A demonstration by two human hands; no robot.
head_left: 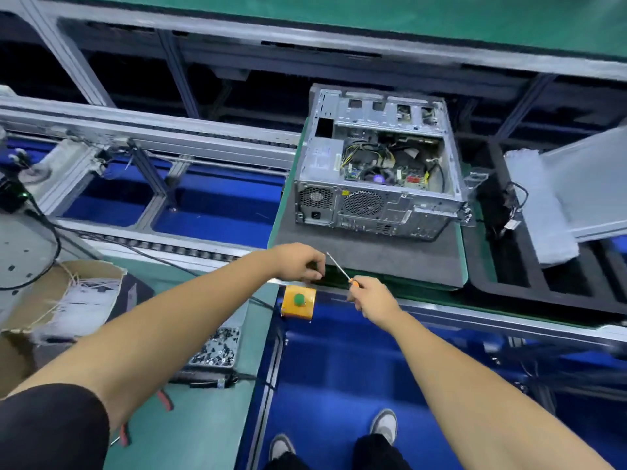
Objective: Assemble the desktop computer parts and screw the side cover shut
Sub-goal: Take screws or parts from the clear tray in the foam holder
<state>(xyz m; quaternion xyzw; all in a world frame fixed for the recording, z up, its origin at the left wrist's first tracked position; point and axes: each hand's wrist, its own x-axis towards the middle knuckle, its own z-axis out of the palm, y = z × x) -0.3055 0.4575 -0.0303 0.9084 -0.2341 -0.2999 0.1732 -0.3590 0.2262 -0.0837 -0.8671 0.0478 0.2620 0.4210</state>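
Right hand [371, 300] grips screwdriver [341, 270]; left hand [298, 262] curled, contents unclear; labels unreadable.

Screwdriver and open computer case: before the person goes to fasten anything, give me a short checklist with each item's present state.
1. Screwdriver in hand: ok, the right hand grips its orange handle.
2. Screw ready: cannot tell, the left hand has curled fingers near the tip, whatever they pinch is hidden.
3. Side cover on the computer case: not ok, the inside is exposed.
4. Case resting flat on the grey mat: ok.
5. Spare screws nearby: ok, a tray sits on the green bench.
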